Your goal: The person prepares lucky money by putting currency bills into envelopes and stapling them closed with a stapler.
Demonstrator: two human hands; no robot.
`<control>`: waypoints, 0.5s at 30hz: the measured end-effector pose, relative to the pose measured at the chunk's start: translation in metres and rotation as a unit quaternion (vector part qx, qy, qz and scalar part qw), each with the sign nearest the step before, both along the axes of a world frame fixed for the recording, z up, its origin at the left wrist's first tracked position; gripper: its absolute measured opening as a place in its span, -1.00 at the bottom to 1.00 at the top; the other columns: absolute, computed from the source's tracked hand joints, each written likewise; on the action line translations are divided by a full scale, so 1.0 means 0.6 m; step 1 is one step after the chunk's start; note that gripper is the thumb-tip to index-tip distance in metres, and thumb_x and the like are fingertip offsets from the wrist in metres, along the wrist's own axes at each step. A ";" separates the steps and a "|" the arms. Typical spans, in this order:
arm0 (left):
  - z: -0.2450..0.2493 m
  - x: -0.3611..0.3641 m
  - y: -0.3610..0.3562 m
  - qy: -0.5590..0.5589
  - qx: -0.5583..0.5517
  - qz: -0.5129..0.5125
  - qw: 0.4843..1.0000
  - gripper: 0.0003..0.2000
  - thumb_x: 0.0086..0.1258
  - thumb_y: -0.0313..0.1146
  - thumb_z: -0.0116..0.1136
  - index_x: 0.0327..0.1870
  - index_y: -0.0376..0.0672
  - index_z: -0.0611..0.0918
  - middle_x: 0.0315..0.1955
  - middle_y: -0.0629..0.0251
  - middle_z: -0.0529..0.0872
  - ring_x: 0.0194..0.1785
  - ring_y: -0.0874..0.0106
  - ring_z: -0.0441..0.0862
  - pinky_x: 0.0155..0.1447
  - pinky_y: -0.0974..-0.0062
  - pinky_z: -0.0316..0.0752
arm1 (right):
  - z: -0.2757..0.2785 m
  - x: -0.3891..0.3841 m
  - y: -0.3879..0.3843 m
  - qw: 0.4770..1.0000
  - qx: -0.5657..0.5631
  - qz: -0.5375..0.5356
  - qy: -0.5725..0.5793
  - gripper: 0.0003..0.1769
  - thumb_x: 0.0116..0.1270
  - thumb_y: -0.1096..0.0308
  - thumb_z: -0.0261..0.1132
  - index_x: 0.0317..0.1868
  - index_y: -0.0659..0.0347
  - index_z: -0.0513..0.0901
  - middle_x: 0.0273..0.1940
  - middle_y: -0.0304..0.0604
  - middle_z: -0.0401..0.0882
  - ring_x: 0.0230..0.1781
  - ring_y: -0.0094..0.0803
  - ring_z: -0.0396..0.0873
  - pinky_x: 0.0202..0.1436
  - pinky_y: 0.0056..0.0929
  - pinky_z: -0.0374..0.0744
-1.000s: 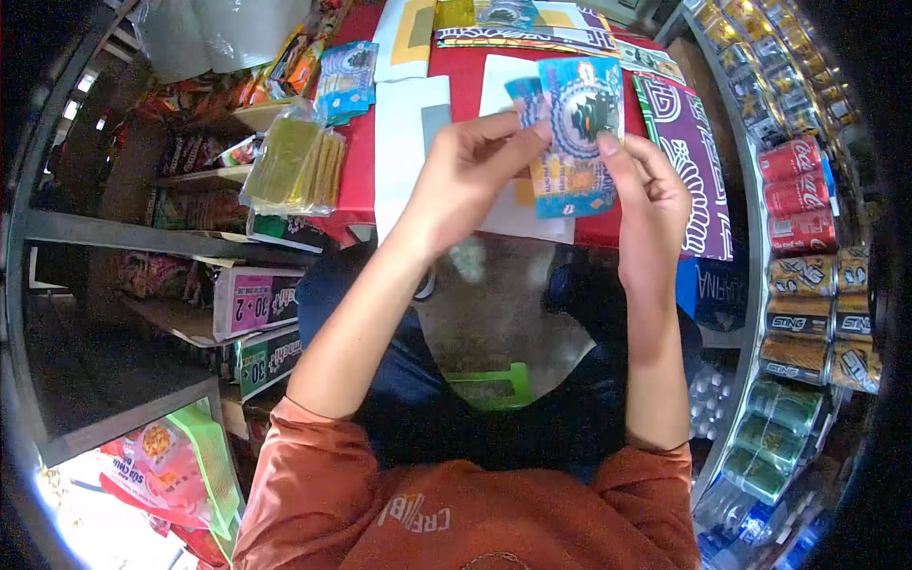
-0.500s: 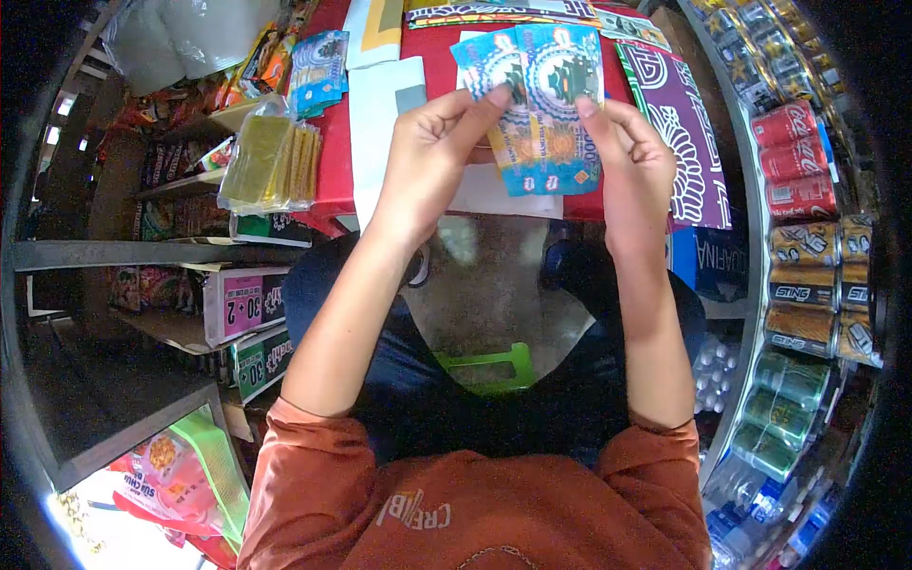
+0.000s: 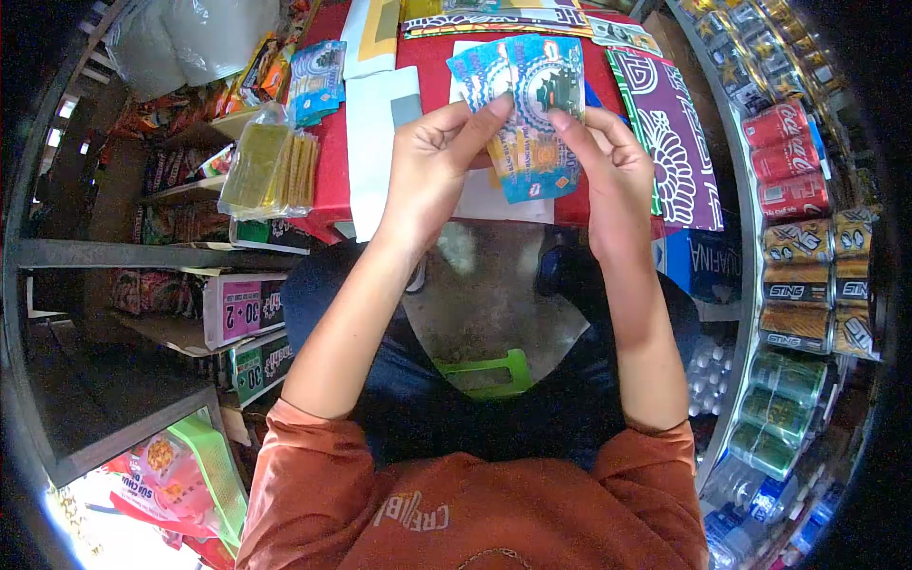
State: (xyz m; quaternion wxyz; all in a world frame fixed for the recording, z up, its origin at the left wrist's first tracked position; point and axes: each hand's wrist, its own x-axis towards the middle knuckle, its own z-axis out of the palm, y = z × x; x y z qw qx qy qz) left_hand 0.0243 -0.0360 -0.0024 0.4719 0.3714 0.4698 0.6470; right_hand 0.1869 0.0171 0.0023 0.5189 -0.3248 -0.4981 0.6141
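Blue printed paper sheets (image 3: pixel 556 81), overlapping in a fan, are held up over the near edge of the red table. My left hand (image 3: pixel 439 157) pinches their left side, thumb on top. On the right side my right hand (image 3: pixel 613 161) grips them between thumb and fingers. Behind and below the sheets lies white paper (image 3: pixel 475 201) on the table. To the left is a long white and grey paper piece (image 3: pixel 375 152). A purple patterned packet (image 3: pixel 670 142) lies right of my right hand.
A stack of similar blue sheets (image 3: pixel 316 81) and a plastic-wrapped yellow bundle (image 3: pixel 271 166) are at the table's left. Shelves with boxes (image 3: pixel 242 309) stand left; drink cans (image 3: pixel 788 166) line the right. A green plastic piece (image 3: pixel 489 375) is below, between the legs.
Both hands have shifted slightly left with the blue sheets, which now overlap more. The view has moved a little.
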 end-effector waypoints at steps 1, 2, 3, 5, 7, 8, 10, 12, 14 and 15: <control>0.000 0.000 0.000 0.000 0.004 0.000 1.000 -0.75 0.52 -0.20 0.30 -0.15 -0.24 0.78 -0.28 0.37 0.80 -0.23 0.63 0.70 -0.08 0.57 0.63 | 0.001 -0.001 -0.001 1.000 -0.004 0.004 0.009 -0.70 0.37 0.40 0.45 0.01 0.40 0.67 -0.09 -0.05 0.79 -0.14 -0.50 0.73 -0.05 -0.53 0.66; -0.001 -0.001 0.000 -0.001 0.007 0.001 1.000 -0.75 0.51 -0.21 0.31 -0.15 -0.25 0.78 -0.28 0.37 0.80 -0.23 0.63 0.70 -0.09 0.57 0.63 | 0.003 -0.004 -0.003 1.000 -0.008 0.008 0.019 -0.70 0.37 0.40 0.45 0.02 0.40 0.67 -0.07 -0.05 0.78 -0.13 -0.50 0.73 -0.04 -0.53 0.65; 0.001 -0.001 -0.001 -0.007 0.010 0.002 1.000 -0.76 0.51 -0.21 0.31 -0.16 -0.25 0.78 -0.28 0.37 0.80 -0.23 0.63 0.70 -0.09 0.58 0.63 | 0.003 -0.005 -0.004 0.999 -0.012 0.013 0.028 -0.70 0.37 0.41 0.45 0.03 0.40 0.66 -0.06 -0.04 0.78 -0.12 -0.49 0.73 -0.03 -0.53 0.65; 0.005 0.002 -0.003 -0.020 0.017 0.004 1.000 -0.76 0.50 -0.23 0.32 -0.17 -0.26 0.78 -0.28 0.37 0.80 -0.23 0.64 0.70 -0.10 0.58 0.62 | 0.002 -0.007 -0.005 0.999 -0.017 0.028 0.028 -0.70 0.38 0.41 0.43 0.04 0.39 0.67 -0.05 -0.05 0.78 -0.11 -0.49 0.73 -0.01 -0.53 0.65; 0.009 0.005 -0.005 -0.035 0.016 0.005 0.999 -0.76 0.50 -0.23 0.32 -0.16 -0.26 0.78 -0.27 0.37 0.80 -0.23 0.64 0.70 -0.10 0.59 0.62 | 0.002 -0.007 -0.006 0.999 -0.020 0.040 0.023 -0.70 0.39 0.41 0.42 0.05 0.38 0.68 -0.05 -0.06 0.78 -0.10 -0.49 0.73 0.00 -0.52 0.64; 0.010 0.005 -0.006 -0.042 0.016 0.006 0.999 -0.76 0.51 -0.23 0.32 -0.15 -0.27 0.78 -0.27 0.37 0.80 -0.23 0.64 0.70 -0.10 0.59 0.62 | 0.004 -0.007 -0.007 0.999 -0.021 0.045 0.019 -0.70 0.40 0.40 0.42 0.06 0.38 0.68 -0.04 -0.07 0.78 -0.09 -0.49 0.73 0.01 -0.52 0.64; 0.006 0.003 -0.006 -0.041 0.012 0.000 0.999 -0.76 0.50 -0.24 0.32 -0.13 -0.26 0.78 -0.25 0.37 0.80 -0.23 0.64 0.70 -0.09 0.59 0.62 | 0.004 -0.009 -0.009 0.998 -0.021 0.049 0.019 -0.70 0.41 0.39 0.41 0.07 0.38 0.68 -0.04 -0.07 0.77 -0.08 -0.49 0.72 0.02 -0.52 0.63; 0.005 0.001 -0.006 -0.047 0.011 -0.005 0.999 -0.76 0.50 -0.24 0.32 -0.11 -0.25 0.79 -0.25 0.37 0.80 -0.22 0.64 0.70 -0.09 0.59 0.62 | 0.003 -0.012 -0.010 0.998 -0.018 0.048 0.026 -0.69 0.42 0.38 0.40 0.08 0.37 0.68 -0.03 -0.08 0.77 -0.07 -0.49 0.72 0.03 -0.52 0.63; 0.008 0.003 -0.008 -0.062 0.013 -0.010 0.998 -0.77 0.50 -0.23 0.32 -0.10 -0.24 0.79 -0.25 0.39 0.80 -0.20 0.65 0.70 -0.07 0.59 0.62 | 0.005 -0.012 -0.011 0.998 -0.020 0.049 0.024 -0.69 0.42 0.38 0.40 0.09 0.37 0.68 -0.02 -0.08 0.77 -0.07 -0.49 0.71 0.04 -0.52 0.63; 0.012 0.005 -0.009 -0.066 0.018 -0.006 0.998 -0.77 0.50 -0.24 0.32 -0.10 -0.24 0.79 -0.25 0.39 0.80 -0.20 0.65 0.69 -0.07 0.60 0.61 | 0.006 -0.011 -0.011 0.998 -0.021 0.050 0.023 -0.68 0.42 0.38 0.40 0.09 0.38 0.68 -0.02 -0.08 0.76 -0.06 -0.49 0.71 0.04 -0.51 0.63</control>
